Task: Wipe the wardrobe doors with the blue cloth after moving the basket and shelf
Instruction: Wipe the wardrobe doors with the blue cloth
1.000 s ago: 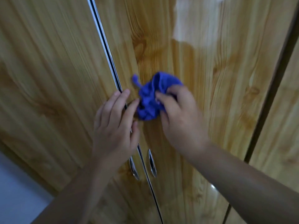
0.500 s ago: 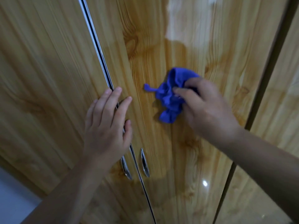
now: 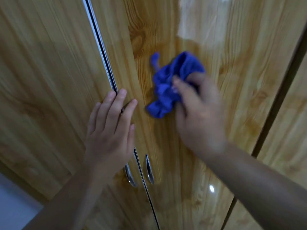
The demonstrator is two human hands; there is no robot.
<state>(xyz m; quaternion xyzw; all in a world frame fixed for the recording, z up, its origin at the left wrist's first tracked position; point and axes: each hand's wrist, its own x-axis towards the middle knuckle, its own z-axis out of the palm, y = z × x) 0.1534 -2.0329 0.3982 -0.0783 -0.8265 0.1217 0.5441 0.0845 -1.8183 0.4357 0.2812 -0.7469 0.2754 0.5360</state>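
Observation:
Glossy wood-grain wardrobe doors fill the head view. My right hand [image 3: 197,113] grips a crumpled blue cloth [image 3: 167,85] and presses it against the middle door [image 3: 207,47]. My left hand [image 3: 109,128] lies flat with fingers spread across the dark seam [image 3: 99,44] between the left door [image 3: 41,80] and the middle door. Its palm holds nothing. The basket and shelf are out of view.
Two curved metal handles [image 3: 130,176] [image 3: 149,170] sit on either side of the seam, just below my left hand. A second dark gap [image 3: 280,97] separates the middle door from another door at the right. A pale wall patch [image 3: 15,201] shows at bottom left.
My right hand swept the cloth to the right across the middle door, then back toward the left and slightly down. My left hand stayed flat on the seam.

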